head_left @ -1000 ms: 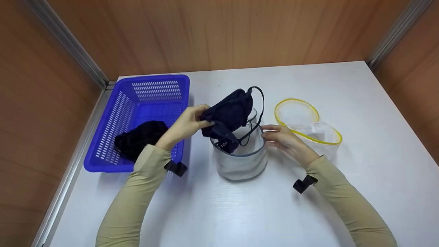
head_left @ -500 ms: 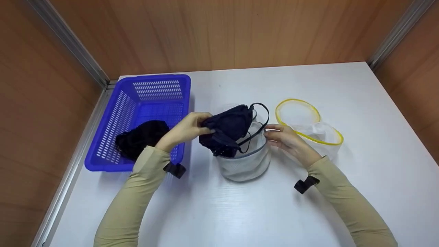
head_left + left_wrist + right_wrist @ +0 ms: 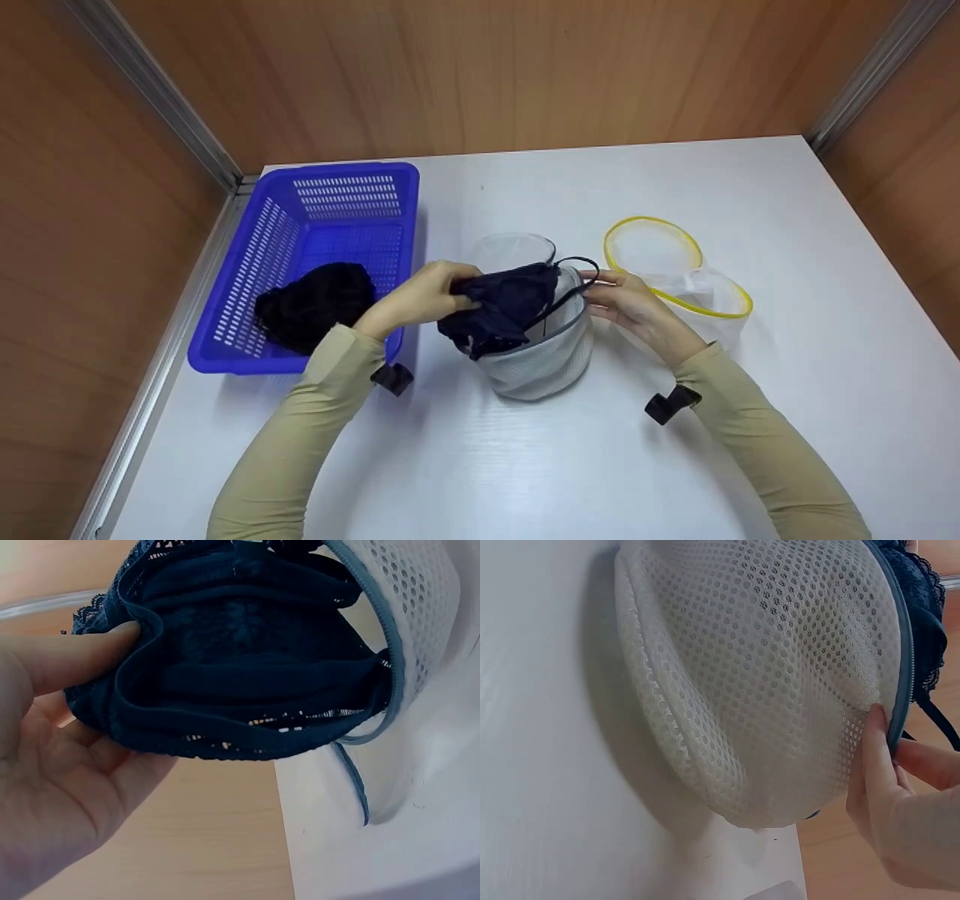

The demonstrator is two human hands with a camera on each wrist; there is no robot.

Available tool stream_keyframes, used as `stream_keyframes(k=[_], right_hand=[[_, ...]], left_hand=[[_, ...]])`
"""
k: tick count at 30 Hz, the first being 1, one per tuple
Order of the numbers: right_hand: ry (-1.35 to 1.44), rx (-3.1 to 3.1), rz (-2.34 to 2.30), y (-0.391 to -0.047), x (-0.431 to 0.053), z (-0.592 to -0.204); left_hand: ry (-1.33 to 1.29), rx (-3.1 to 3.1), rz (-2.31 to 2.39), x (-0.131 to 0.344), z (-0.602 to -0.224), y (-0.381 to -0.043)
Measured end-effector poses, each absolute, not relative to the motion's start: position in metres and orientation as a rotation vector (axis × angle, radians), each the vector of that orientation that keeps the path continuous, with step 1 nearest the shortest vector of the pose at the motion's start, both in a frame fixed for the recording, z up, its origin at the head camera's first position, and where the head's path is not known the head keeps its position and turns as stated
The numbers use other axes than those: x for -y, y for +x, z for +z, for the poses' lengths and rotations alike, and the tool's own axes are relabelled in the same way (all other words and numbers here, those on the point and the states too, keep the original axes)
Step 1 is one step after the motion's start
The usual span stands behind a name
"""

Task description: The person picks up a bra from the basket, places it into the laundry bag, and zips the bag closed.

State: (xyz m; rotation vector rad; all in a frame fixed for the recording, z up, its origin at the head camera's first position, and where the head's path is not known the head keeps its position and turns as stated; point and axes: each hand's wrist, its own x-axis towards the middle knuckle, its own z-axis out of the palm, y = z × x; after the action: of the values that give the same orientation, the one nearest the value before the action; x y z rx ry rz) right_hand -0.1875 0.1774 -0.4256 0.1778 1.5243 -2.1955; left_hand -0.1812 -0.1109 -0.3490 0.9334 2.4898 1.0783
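Head view: I see the person's left hand (image 3: 424, 296) pinching a navy lace garment (image 3: 514, 300) between thumb and fingers, just right of a basket. The left wrist view shows it closely, the thumb pressed on the cloth and the other fingers beneath. The garment lies at the mouth of a white mesh bag (image 3: 544, 367), hanging over its left side, partly within the rim, and a thin dark strap (image 3: 592, 262) loops up at the right, beside the other hand.

That right hand (image 3: 634, 307) grips the bag's right edge; in the right wrist view its fingers hold the blue-grey zip (image 3: 907, 660) from both sides. The bag stands on the white table (image 3: 480, 465), its see-through round lid (image 3: 517, 251) folded back on the far side.

Farther right, near the right hand's knuckles, lies a second mesh bag, its yellow rim (image 3: 739, 300) opened into two loops. To the left, beyond the left wrist, sits the blue slotted basket (image 3: 409, 195), with a black garment (image 3: 319, 307) bunched in its near part. Both arms come from the near side in khaki sleeves (image 3: 270, 457), each with a small black device (image 3: 671, 405) at the cuff. Wood-grained panels (image 3: 495, 75) rise at the far, left and right sides.
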Motion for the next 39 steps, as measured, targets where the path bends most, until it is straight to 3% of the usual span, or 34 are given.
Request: stream_keyframes(k=[15,39], right_hand=[[0.134,-1.489,-2.204,-0.185,-0.176,-0.423],[0.104,-1.416,-2.229,-0.177,-0.173,-0.413]], left_hand=[[1.061,-2.534,0.836,0.086,-0.358,-0.175],[0.94,-2.673,0.714,0.052,-0.377,-0.171]])
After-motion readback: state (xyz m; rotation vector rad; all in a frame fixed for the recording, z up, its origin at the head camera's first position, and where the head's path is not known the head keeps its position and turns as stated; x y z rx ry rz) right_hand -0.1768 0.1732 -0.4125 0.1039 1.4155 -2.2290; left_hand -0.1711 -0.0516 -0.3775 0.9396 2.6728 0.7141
